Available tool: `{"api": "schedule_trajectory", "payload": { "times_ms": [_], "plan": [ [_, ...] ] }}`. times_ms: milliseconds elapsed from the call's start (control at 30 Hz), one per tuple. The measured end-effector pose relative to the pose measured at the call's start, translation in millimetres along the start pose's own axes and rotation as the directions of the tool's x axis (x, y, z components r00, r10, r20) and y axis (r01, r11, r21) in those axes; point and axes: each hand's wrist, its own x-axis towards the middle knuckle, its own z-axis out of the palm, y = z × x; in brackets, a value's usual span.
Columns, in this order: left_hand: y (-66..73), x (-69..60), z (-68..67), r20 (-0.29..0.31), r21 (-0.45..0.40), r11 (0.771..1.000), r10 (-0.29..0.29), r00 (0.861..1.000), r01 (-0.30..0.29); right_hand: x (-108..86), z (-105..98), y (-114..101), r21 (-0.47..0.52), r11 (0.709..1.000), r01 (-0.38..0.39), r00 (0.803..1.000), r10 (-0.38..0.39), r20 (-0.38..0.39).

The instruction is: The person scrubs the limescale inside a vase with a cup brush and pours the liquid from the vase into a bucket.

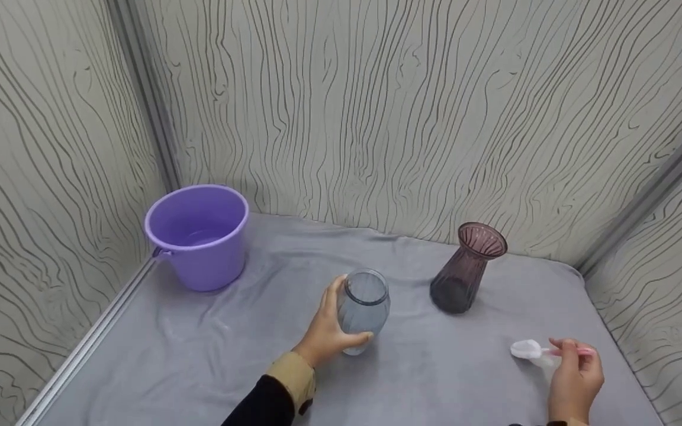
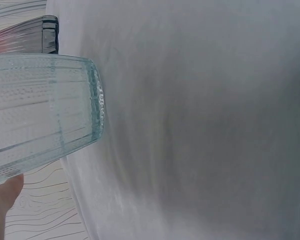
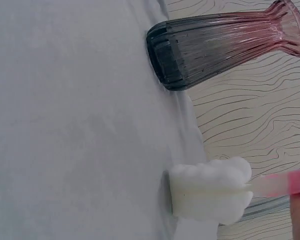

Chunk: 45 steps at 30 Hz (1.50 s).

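Observation:
In the head view, my left hand (image 1: 330,331) grips a clear bluish glass jar (image 1: 364,322) round its side, thumb in front. The jar is roughly upright with its mouth up; its ribbed base (image 2: 77,102) shows close to the cloth in the left wrist view, and I cannot tell whether they touch. At the right, my right hand (image 1: 576,373) holds a sponge brush by its pink handle (image 3: 297,181). The brush's white sponge head (image 1: 526,349) points left, low over the cloth. A purple-tinted glass vase (image 1: 462,269) with a flared rim stands between the jar and the brush, farther back.
A purple bucket (image 1: 214,260) stands at the back left, near the wall. Grey, wrinkled cloth (image 1: 418,378) covers the table. Wood-patterned panels (image 1: 329,106) rise behind and on both sides.

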Motion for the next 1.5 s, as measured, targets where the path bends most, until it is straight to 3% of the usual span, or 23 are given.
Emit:
{"api": "schedule_trajectory", "payload": {
  "times_ms": [167, 367, 633, 800, 867, 933, 1033, 1133, 1300, 1500],
  "plan": [
    [-0.2, 0.2, 0.5, -0.015, -0.007, 1.0, 0.019, 1.0, -0.019, 11.6, 7, -2, 0.287, 0.958, -0.022, 0.991, 0.057, -0.117],
    [0.7, 0.3, 0.6, -0.022, -0.024, 0.999, 0.027, 0.999, -0.027, 24.2, 15, -12, 0.424, 0.905, -0.033, 0.986, 0.098, -0.132],
    [-0.7, -0.5, -1.2, -0.027, -0.003, 1.0, 0.028, 0.999, -0.028, 4.6, 48, -46, 0.603, 0.798, -0.006, 1.0, 0.014, -0.009],
    [0.8, -1.3, -1.5, -0.013, 0.0, 1.0, 0.009, 1.0, -0.009, -13.6, 75, -66, 0.677, 0.736, -0.012, 0.988, -0.096, 0.122],
    [0.8, -1.2, -0.9, -0.01, -0.003, 1.0, 0.009, 1.0, -0.009, -20.9, 87, -71, 0.674, 0.739, -0.005, 0.97, -0.159, 0.182],
    [0.5, -0.9, -0.1, -0.01, -0.002, 1.0, 0.014, 1.0, -0.014, -28.7, 98, -77, 0.649, 0.761, 0.006, 0.945, -0.217, 0.246],
    [-0.4, -0.7, 0.8, -0.017, 0.008, 0.999, 0.033, 0.999, -0.033, -40.2, 115, -85, 0.604, 0.797, 0.028, 0.892, -0.292, 0.344],
    [-1.3, -0.8, 1.4, -0.024, 0.019, 0.999, 0.048, 0.999, -0.047, -50.6, 130, -95, 0.606, 0.794, 0.045, 0.844, -0.355, 0.403],
    [-2.4, -1.3, 1.8, -0.027, 0.017, 0.998, 0.058, 0.998, -0.057, -66.0, 152, -117, 0.686, 0.725, 0.064, 0.791, -0.456, 0.408],
    [-2.9, -0.8, 1.0, -0.037, 0.024, 0.996, 0.085, 0.996, -0.084, -87.7, 170, -140, 0.775, 0.629, 0.055, 0.756, -0.534, 0.379]
  ]
}}
